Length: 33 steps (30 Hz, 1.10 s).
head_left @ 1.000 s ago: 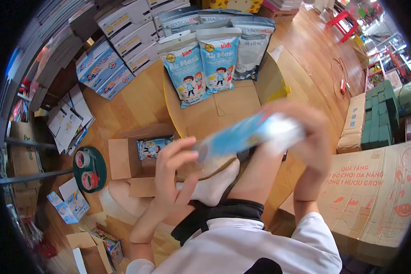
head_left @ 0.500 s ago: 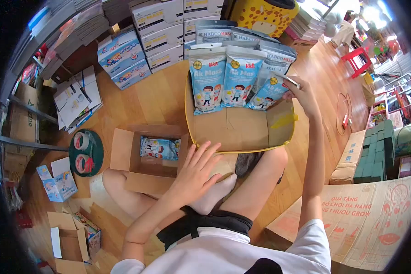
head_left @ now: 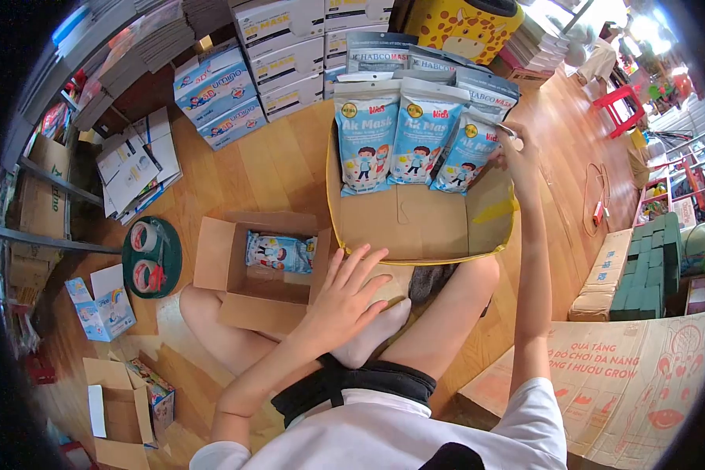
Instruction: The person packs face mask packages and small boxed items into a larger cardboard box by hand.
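Note:
A cardboard box with yellow edging (head_left: 415, 235) rests before my legs. Upright in its back part are a blue kids' mask pouch (head_left: 363, 149), a second kids' mask pouch (head_left: 427, 141) and a third kids' mask pouch (head_left: 468, 155) on the right. Behind them stand several grey mask pouches (head_left: 486, 98). My right hand (head_left: 518, 160) pinches the third pouch at its upper right edge; some fingers are hidden. With fingers spread, my left hand (head_left: 346, 296) is by the box's near rim, holding nothing. Beside it, a small open carton (head_left: 266, 309) contains blue mask pouches (head_left: 282, 252).
White mask cartons (head_left: 282, 66) are stacked at the back beside blue-and-white boxes (head_left: 219, 98). A green tray (head_left: 150, 258) with tape rolls stands left. Flattened cardboard (head_left: 603, 384) lies right. An open brown carton (head_left: 121, 407) sits lower left.
The third kids' mask pouch has turned more upright beside the second, with my right hand still at its upper edge. My left hand stays spread near the rim. The view has shifted slightly.

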### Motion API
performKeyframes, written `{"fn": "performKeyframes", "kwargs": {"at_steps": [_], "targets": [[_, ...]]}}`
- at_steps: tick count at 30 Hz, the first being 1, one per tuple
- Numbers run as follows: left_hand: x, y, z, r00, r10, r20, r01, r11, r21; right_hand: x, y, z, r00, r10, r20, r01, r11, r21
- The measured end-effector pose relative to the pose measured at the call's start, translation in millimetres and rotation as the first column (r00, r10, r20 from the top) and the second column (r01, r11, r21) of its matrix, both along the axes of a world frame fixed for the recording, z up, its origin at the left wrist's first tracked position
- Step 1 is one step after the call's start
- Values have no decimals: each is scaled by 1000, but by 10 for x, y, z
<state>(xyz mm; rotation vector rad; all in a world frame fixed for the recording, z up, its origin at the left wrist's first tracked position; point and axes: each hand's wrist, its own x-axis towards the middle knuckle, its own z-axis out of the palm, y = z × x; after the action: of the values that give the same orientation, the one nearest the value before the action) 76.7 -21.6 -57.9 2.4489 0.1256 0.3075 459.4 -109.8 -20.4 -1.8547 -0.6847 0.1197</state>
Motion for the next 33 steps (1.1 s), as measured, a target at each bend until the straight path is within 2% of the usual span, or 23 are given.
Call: {"fn": "performKeyframes", "kwargs": {"at_steps": [3, 5, 8, 9, 12, 14, 15, 17, 18, 20, 21, 23, 26, 27, 29, 31, 32, 33], "targets": [[-16, 45, 59, 999, -14, 47, 18, 996, -85, -53, -39, -11, 999, -10, 49, 8, 1000, 28], [-47, 121, 86, 995, -16, 98, 34, 983, -178, -59, -93, -20, 984, -43, 175, 46, 999, -15], [-170, 279, 74, 950, 200, 242, -111, 934, -338, 74, -199, -116, 968, 7, 250, 11, 997, -70], [-227, 372, 98, 918, 309, 250, -224, 922, -317, 10, -211, -88, 968, 10, 252, 7, 998, -66], [-449, 719, -72, 804, 592, 51, -503, 724, -471, -199, -258, 2, 945, 33, 324, -22, 999, -38], [-645, 1109, -655, 802, 597, -15, -573, 763, -298, -593, -257, 197, 950, 27, 311, -13, 999, -47], [-736, 1279, -828, 842, 520, -141, -539, 814, -214, -821, -253, 267, 952, 15, 307, 1, 999, -53], [-834, 1541, -1104, 847, 351, -399, -414, 907, -80, -1188, -259, 312, 965, 88, 248, -99, 995, 29], [-807, 1620, -1268, 866, 263, -424, -318, 946, -63, -1342, -245, 337, 967, 122, 223, -141, 988, 70], [-725, 1677, -1538, 874, 76, -479, -111, 993, -45, -1606, -202, 390, 930, 219, 295, -245, 968, 54], [-670, 1663, -1591, 858, 100, -503, -91, 995, 42, -1713, -183, 425, 906, 265, 330, -294, 955, 40], [-544, 1619, -1667, 829, 153, -538, -41, 976, 213, -1848, -166, 585, 785, 373, 495, -358, 925, -129], [-480, 1518, -1978, 775, 306, -554, -33, 894, 448, -2132, -180, 641, 814, 467, 344, -431, 884, -180], [-469, 1501, -1995, 790, 290, -540, -6, 884, 467, -2179, -205, 575, 807, 513, 291, -473, 858, -201], [-498, 1458, -2028, 815, 260, -517, 44, 864, 502, -2473, -227, 475, 770, 638, -21, -629, 752, -196], [-578, 1384, -1812, 860, 236, -452, 16, 874, 486, -2753, -188, 126, 562, 790, -247, -827, 547, -133], [-624, 1352, -1666, 878, 224, -424, 6, 878, 478, -2938, -137, -79, 499, 839, -215, -867, 482, -129], [-655, 1320, -1566, 850, 235, -471, -17, 907, 421, -3102, -103, -284, 432, 883, -184, -901, 415, -124]]}}
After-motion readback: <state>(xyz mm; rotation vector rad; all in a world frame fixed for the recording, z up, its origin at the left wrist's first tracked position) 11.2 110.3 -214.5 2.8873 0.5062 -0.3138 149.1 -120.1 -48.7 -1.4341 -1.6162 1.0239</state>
